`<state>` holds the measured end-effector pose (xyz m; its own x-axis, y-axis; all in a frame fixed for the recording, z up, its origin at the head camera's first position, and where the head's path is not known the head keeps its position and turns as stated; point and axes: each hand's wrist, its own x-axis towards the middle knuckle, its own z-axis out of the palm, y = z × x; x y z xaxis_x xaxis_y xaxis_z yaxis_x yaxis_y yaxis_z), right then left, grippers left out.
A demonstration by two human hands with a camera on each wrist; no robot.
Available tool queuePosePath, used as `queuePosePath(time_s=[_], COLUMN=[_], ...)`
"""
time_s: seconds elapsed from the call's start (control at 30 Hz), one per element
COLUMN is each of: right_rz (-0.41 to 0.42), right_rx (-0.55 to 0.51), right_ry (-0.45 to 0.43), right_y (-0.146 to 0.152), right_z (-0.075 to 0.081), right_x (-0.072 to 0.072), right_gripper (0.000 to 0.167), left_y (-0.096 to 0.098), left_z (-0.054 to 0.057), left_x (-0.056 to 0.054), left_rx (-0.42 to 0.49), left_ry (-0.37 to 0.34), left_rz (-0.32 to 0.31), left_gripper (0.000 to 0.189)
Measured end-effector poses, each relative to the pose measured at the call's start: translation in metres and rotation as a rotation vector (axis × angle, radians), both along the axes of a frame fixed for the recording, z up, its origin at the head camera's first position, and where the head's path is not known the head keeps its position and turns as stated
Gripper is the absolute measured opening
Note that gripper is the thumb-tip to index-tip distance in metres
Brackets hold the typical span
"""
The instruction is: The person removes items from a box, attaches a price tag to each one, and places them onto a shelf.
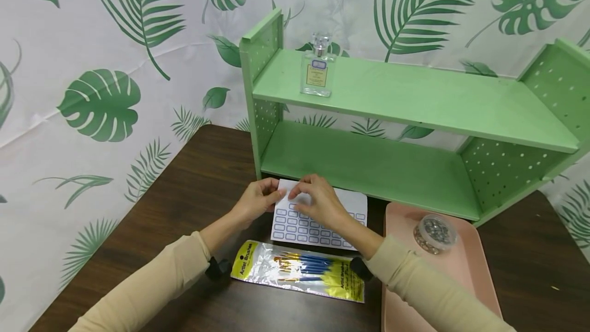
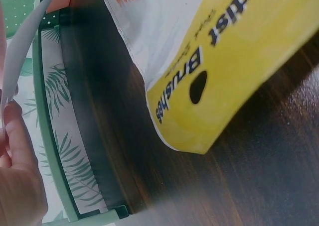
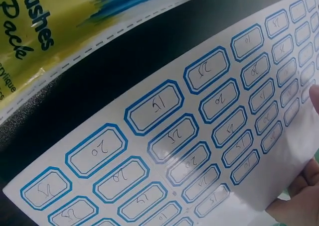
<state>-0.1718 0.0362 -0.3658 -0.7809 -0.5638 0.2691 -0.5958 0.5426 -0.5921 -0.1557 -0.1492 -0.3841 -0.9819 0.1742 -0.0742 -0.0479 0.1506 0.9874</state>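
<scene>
My left hand [image 1: 258, 199] pinches the left edge of a white sticker sheet [image 1: 311, 232] between thumb and fingers. Rows of small blue-framed labels cover the sheet's lower part, and handwritten numbers [image 3: 158, 105] show inside the frames. Its upper part is bare white. Over the upper left of the sheet, my right hand [image 1: 320, 201] bends its thumb and index finger close to the labels, with a small gap between the tips. Whether a label edge is lifted there is too small to tell. In the left wrist view the sheet [image 2: 19, 52] appears edge-on beside the left fingers.
Nearer me lies a packet of artist brushes [image 1: 299, 270]. Behind the sheet stands a green two-tier shelf [image 1: 392, 91], with a glass perfume bottle [image 1: 318, 68] bearing a blue-framed label on its upper board. To the right, a pink tray [image 1: 470, 270] holds a round clear container [image 1: 435, 233].
</scene>
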Motion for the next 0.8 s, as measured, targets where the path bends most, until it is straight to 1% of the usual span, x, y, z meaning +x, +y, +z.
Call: queuePosePath(time_s=[0.23,0.53,0.73,0.8], right_rz=[-0.018,-0.025,-0.031,-0.034], right_rx=[-0.011,-0.03,-0.018,-0.013], right_ry=[0.047,0.065,0.079,0.103], right_y=[-0.002,-0.003,-0.003,-0.003], right_z=[-0.006,-0.01,-0.011,-0.012], right_x=[0.0,0.002,0.004,0.004], right_gripper=[0.02,0.019,0.018,0.019], left_y=[0.0,-0.001,-0.001,-0.001], left_z=[0.0,-0.001,-0.003,-0.003], left_x=[0.001,0.002,0.003,0.003], left_rx=[0.027,0.053,0.05,0.049], left_ry=[-0.028,-0.044,-0.056,-0.059], left_rz=[-0.01,-0.021,-0.018,-0.017], left_gripper=[0.021,0.023,0.024,0.024])
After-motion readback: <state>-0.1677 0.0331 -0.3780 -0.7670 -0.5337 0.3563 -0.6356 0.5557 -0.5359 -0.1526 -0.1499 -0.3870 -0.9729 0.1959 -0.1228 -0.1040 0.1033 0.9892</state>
